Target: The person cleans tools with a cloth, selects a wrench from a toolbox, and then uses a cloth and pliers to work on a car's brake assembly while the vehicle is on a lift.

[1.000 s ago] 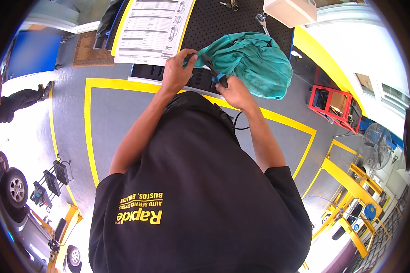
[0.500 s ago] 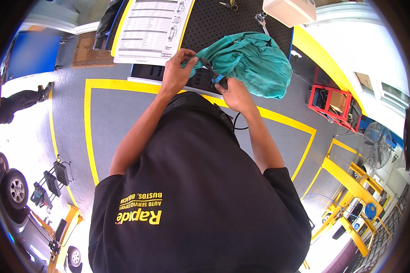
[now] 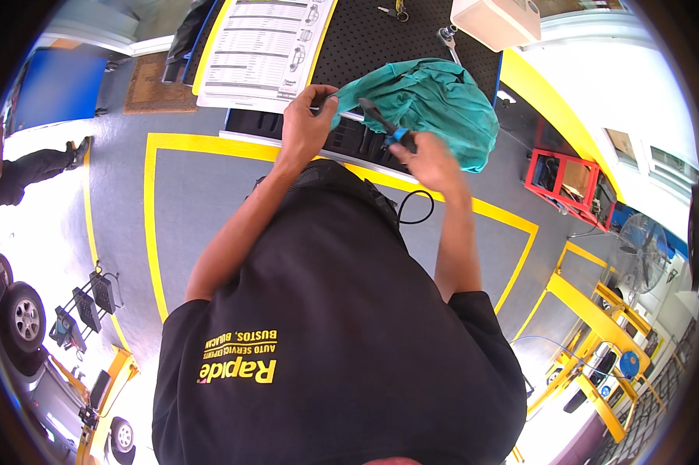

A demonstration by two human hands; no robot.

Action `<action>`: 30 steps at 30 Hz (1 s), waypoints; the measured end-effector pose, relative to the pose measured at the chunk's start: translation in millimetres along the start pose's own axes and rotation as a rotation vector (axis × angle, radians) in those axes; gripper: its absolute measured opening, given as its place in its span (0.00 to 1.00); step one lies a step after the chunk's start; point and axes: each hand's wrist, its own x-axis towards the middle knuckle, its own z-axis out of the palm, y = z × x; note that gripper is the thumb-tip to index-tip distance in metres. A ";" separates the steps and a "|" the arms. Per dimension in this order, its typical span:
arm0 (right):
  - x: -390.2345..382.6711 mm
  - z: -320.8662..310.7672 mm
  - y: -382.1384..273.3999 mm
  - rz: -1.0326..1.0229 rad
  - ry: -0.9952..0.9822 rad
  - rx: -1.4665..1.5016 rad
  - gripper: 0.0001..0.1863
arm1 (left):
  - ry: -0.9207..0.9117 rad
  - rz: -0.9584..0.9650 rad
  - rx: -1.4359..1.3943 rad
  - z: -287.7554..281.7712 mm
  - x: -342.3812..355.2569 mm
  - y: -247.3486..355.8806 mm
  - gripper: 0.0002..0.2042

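Observation:
My left hand [image 3: 306, 128] pinches the left corner of a crumpled green cloth [image 3: 438, 101] between thumb and fingertips. The rest of the cloth lies bunched on a black perforated worktop [image 3: 357, 46] and hangs over its front edge. In my right hand [image 3: 434, 164], slightly smeared by motion, is a dark pliers-like tool [image 3: 379, 118] with blue on its handle. Its head points up and left, in front of the cloth and apart from my left fingers. Whether its jaws are open cannot be made out.
A printed sheet on a yellow-edged board [image 3: 256, 54] lies left of the cloth. A ratchet wrench [image 3: 448, 43], keys [image 3: 396, 11] and a white box [image 3: 495, 22] are at the back. An open drawer [image 3: 264, 126] sits below the worktop edge. A red cart [image 3: 562, 178] stands right.
My right hand has moved right and slightly toward me with the tool, drawing its head away from my left fingers. My left hand still pinches the cloth's corner.

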 end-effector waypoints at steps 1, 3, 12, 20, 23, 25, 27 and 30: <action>-1.5 -12.4 1.1 -0.006 -0.009 -0.100 0.22 | 0.004 0.000 0.002 -1.5 2.0 -1.7 0.11; 12.2 -25.1 11.3 -0.001 0.113 -0.091 0.22 | -0.068 -0.127 -0.085 -3.0 7.2 -5.4 0.15; 131.5 -22.5 -11.8 -0.494 0.998 -0.587 0.22 | -0.047 0.042 0.097 0.0 3.9 0.7 0.15; 126.1 18.7 -34.9 -0.734 0.129 0.225 0.10 | -0.021 0.178 0.249 3.2 30.1 2.8 0.11; 129.8 21.8 -28.6 -0.884 0.273 0.079 0.07 | -0.027 0.223 0.310 10.7 38.9 -3.6 0.11; 131.9 24.6 -25.8 -0.919 0.300 0.021 0.07 | -0.016 0.270 0.358 15.5 40.2 -14.8 0.11; 135.3 29.7 -20.3 -0.990 0.386 -0.147 0.06 | -0.016 0.319 0.433 19.2 39.6 -16.6 0.12; 142.5 36.3 -16.1 -1.079 0.446 -0.278 0.07 | 0.064 0.190 0.459 28.2 38.1 -15.1 0.13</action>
